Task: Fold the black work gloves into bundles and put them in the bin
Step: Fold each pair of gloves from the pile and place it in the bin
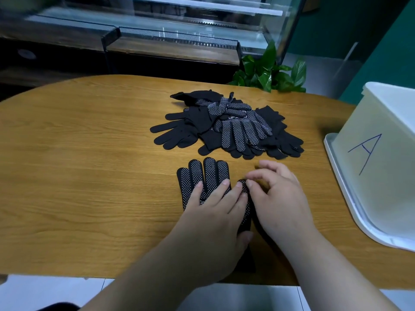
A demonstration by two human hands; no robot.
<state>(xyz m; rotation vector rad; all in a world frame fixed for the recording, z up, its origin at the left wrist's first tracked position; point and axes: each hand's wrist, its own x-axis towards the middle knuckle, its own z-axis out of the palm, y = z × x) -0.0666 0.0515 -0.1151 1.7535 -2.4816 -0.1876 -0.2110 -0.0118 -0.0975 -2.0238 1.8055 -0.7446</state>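
A black glove (203,173) with white dots lies flat near the table's front edge, fingers pointing away from me. My left hand (213,212) rests flat on its palm with straight fingers. My right hand (278,196) is beside it on the right, its thumb and forefinger pinching the glove's thumb tip (243,187). Farther back lies a loose pile of black gloves (226,126), some dotted side up. The white bin (381,158), marked with a blue A, stands at the right edge of the table.
The wooden table (89,164) has a rounded far edge. A green plant (271,70) stands behind it, with a glass display case (157,23) beyond. The bin sits on a white tray (343,198).
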